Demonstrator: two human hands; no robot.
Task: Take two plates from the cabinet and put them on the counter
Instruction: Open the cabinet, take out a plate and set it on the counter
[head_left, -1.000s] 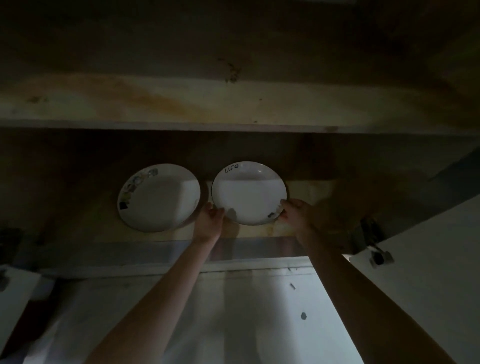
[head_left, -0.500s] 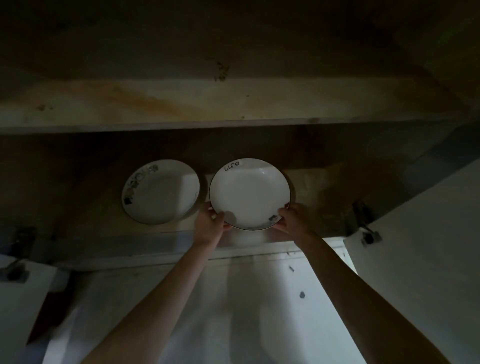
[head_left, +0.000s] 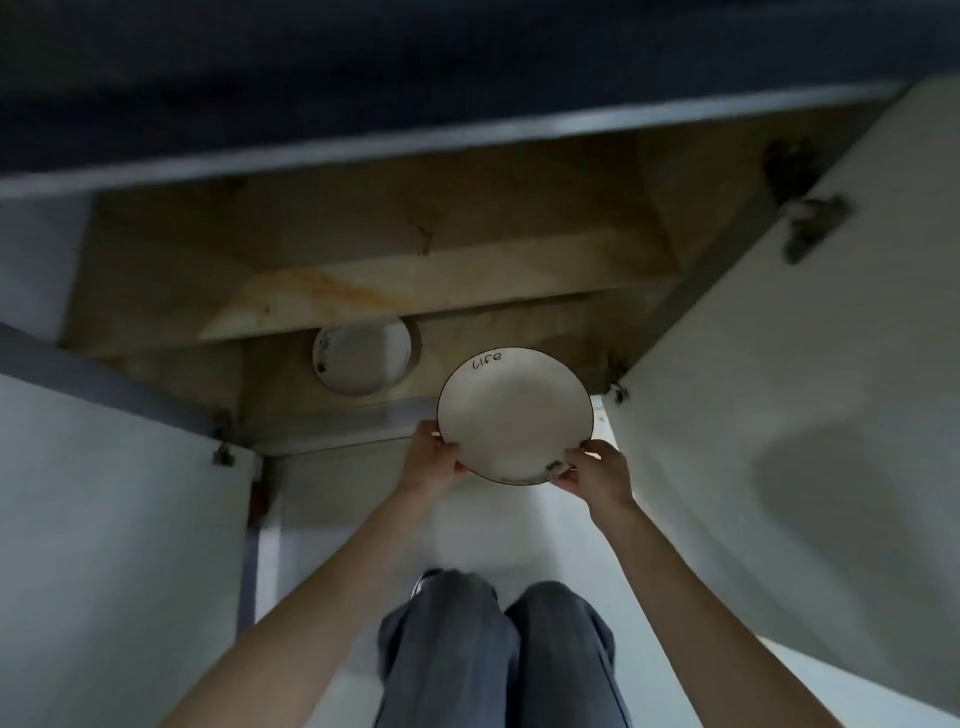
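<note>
A white plate with a dark rim and the word "life" (head_left: 514, 415) is held out in front of the low cabinet (head_left: 156, 291), clear of its bottom shelf. My left hand (head_left: 434, 457) grips its left lower edge and my right hand (head_left: 597, 470) grips its right lower edge. A second white plate with a patterned rim (head_left: 363, 356) lies on the cabinet floor further back, its top partly hidden under the inner shelf (head_left: 415, 291).
Both white cabinet doors stand open, one at the left (head_left: 104, 519) and one at the right (head_left: 805, 389), with hinges on each. The dark counter edge (head_left: 415, 140) runs above the cabinet. My knees in grey trousers (head_left: 498, 649) are below the plate on a pale floor.
The plate has been drawn out of the cabinet toward me in both hands. The view has pulled back, so the doors, counter edge and my knees now show.
</note>
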